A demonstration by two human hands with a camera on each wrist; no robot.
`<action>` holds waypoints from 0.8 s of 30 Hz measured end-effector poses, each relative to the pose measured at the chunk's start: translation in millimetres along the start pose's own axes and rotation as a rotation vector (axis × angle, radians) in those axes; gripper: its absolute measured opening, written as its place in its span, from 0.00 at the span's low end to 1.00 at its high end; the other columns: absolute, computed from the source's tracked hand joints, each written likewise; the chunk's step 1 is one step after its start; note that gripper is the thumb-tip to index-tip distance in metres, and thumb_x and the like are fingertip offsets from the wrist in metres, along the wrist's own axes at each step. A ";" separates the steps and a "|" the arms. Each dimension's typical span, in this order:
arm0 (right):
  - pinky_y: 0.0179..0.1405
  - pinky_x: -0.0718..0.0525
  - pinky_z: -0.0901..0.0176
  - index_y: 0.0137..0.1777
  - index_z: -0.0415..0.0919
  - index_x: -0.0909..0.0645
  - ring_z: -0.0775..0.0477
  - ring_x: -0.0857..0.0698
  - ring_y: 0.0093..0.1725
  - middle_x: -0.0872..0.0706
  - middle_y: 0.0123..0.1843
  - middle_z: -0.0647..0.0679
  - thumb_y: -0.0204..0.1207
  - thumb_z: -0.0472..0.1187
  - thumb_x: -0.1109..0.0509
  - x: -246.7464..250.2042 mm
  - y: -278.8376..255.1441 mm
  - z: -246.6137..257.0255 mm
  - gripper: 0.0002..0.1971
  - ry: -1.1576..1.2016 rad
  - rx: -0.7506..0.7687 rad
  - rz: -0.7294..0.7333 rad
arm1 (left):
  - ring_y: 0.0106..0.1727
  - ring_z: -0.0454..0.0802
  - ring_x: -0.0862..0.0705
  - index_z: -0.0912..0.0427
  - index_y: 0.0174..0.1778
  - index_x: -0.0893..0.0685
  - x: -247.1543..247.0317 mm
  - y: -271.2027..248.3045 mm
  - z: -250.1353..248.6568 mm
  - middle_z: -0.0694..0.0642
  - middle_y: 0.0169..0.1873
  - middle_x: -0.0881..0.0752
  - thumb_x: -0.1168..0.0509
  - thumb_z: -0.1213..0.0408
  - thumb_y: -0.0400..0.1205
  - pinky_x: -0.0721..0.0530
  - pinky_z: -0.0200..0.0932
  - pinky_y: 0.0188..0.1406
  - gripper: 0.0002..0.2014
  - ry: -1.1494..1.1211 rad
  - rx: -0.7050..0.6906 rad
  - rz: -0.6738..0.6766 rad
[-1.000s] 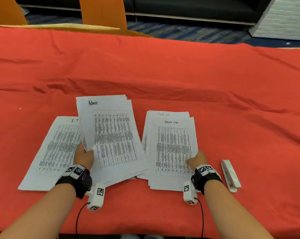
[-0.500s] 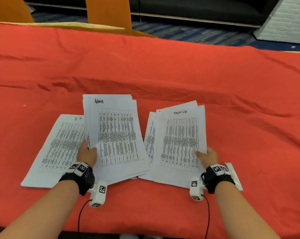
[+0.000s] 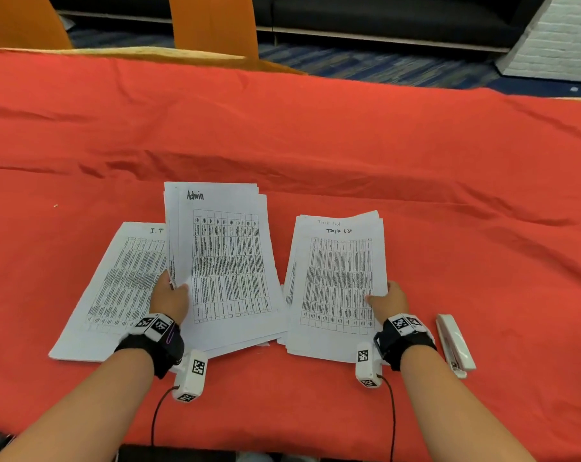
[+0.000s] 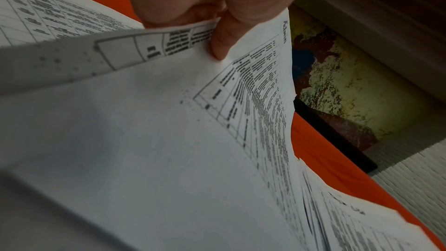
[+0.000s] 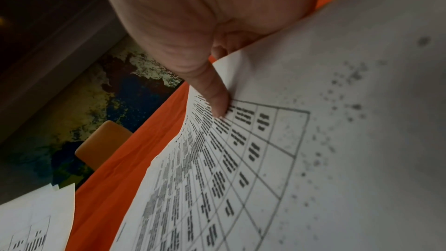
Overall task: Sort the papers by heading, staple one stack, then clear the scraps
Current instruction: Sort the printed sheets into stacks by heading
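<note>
Three lots of printed sheets lie near the front of the red table. The stack headed "Admin" (image 3: 227,261) is in the middle, and my left hand (image 3: 170,295) pinches its left edge, thumb on top, lifting that side. In the left wrist view the thumb (image 4: 220,45) presses on the Admin sheets (image 4: 169,140). My right hand (image 3: 387,300) grips the right edge of the "Task List" stack (image 3: 337,281), thumb (image 5: 214,100) on the printed grid (image 5: 265,159). The "I.T" sheet (image 3: 122,281) lies flat at the left. A white stapler (image 3: 454,343) rests right of my right wrist.
The red tablecloth (image 3: 316,135) spreads wide behind and to both sides of the papers, with creases across it. Orange chair backs (image 3: 215,25) stand beyond the far edge. A tiny speck (image 3: 55,205) lies on the cloth at the left.
My right hand moved from the face of the Task List stack to its right edge and took hold, shifting the sheets. My left hand raised the Admin stack's left side a little.
</note>
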State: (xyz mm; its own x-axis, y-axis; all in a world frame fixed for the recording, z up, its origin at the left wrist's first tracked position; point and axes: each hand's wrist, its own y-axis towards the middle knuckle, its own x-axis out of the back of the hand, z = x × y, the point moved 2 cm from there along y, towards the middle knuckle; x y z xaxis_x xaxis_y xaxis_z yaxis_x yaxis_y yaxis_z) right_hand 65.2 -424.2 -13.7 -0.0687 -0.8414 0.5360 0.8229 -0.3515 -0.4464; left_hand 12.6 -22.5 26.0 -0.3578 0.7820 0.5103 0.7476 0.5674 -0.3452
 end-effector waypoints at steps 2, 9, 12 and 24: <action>0.39 0.17 0.57 0.62 0.32 0.20 0.43 0.17 0.41 0.14 0.48 0.39 0.77 0.30 0.33 8.4 0.9 0.6 0.14 0.000 0.054 -0.015 | 0.72 0.61 0.25 0.60 0.74 0.28 0.1 0.1 0.4 0.59 0.72 0.23 0.46 0.76 0.82 0.29 0.55 0.72 0.23 0.011 0.003 0.005; 0.44 0.22 0.53 0.58 0.31 0.18 0.40 0.16 0.47 0.14 0.48 0.36 0.76 0.31 0.32 59.5 1.7 19.5 0.11 0.131 0.244 -0.143 | 0.68 0.59 0.23 0.62 0.74 0.29 -1.7 -1.7 -10.5 0.61 0.71 0.23 0.46 0.76 0.83 0.30 0.50 0.68 0.22 -0.008 -0.005 0.023; 0.49 0.21 0.53 0.60 0.37 0.18 0.42 0.16 0.51 0.14 0.50 0.43 0.75 0.36 0.29 81.8 -0.1 28.3 0.14 0.258 0.269 -0.152 | 0.74 0.62 0.28 0.63 0.77 0.33 -3.2 -2.2 -22.0 0.61 0.74 0.26 0.46 0.75 0.84 0.32 0.54 0.73 0.24 -0.001 0.002 0.027; 0.58 0.19 0.53 0.68 0.37 0.22 0.44 0.16 0.57 0.14 0.58 0.45 0.78 0.34 0.32 15.9 -28.2 47.3 0.18 0.358 0.180 0.162 | 0.60 0.55 0.17 0.57 0.67 0.21 -71.8 -37.2 -60.7 0.54 0.60 0.15 0.40 0.72 0.80 0.20 0.48 0.60 0.19 -0.076 -0.091 0.327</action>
State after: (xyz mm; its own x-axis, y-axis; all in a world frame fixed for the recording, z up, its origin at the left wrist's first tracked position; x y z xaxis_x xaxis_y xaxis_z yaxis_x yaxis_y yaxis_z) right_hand 67.5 -408.3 41.3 -0.0955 -0.9803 0.1728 0.9222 -0.1525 -0.3554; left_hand 44.5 -115.5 50.0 -0.1295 0.9375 0.3229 0.8750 0.2613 -0.4076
